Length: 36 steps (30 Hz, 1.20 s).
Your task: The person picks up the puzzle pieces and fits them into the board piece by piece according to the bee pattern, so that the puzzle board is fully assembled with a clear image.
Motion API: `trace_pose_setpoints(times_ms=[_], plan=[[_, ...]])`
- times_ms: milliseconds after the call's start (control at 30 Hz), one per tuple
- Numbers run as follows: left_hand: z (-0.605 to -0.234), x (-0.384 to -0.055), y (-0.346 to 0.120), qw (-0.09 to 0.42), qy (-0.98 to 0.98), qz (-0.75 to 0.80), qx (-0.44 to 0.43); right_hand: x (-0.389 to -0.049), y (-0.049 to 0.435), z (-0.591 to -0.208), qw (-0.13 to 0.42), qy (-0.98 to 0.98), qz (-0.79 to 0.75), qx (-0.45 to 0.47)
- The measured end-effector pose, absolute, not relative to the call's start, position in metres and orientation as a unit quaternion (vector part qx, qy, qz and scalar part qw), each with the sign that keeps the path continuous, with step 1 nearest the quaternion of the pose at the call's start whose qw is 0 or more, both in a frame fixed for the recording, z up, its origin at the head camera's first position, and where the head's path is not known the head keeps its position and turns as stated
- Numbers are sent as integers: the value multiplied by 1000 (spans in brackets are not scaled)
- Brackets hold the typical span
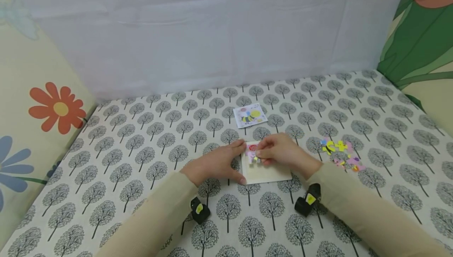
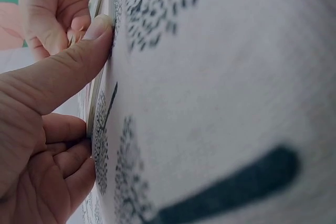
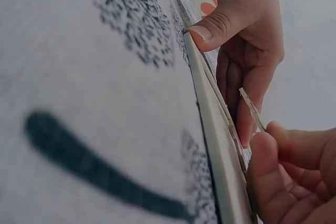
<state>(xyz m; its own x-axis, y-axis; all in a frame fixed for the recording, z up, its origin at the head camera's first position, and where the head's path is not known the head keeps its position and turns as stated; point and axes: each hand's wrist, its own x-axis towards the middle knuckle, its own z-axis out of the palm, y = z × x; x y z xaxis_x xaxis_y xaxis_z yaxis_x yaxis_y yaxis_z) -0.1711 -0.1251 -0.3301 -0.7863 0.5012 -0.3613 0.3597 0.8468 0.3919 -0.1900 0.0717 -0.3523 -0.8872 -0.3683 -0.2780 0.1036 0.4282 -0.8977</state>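
A white puzzle tray point(image 1: 270, 176) lies flat in front of me, with pieces showing a red circle point(image 1: 253, 147) in its far left corner. My left hand point(image 1: 217, 162) holds its left side, thumb at the near corner and fingers along the far part. In the left wrist view those fingers point(image 2: 73, 158) curl against the tray's edge. My right hand point(image 1: 281, 152) pinches a thin puzzle piece point(image 3: 253, 111) between thumb and forefinger. The right wrist view has this piece tilted above the tray point(image 3: 207, 114); its picture is hidden there.
A square picture card point(image 1: 249, 115) with a bee lies beyond the tray. Loose puzzle pieces point(image 1: 341, 146), yellow, pink and blue, are clustered to the right. The tabletop is a tree-print cloth point(image 1: 148, 194), with a white sheet point(image 1: 170, 44) standing behind.
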Motion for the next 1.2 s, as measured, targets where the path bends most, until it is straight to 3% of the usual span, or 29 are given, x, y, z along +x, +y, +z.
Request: trace_pose_setpoints(times_ms=[667,1000,1200], plan=[[-330,-172,-124,233,933,156,224,-191,57,-350,217,847,-484,-41],[-331,-172,-124,231,932,157,230,-191,57,-346,220,866,-446,-53],[-331,-172,-125,231,931,162,230,-192,52,-342,196,894,-394,-87]])
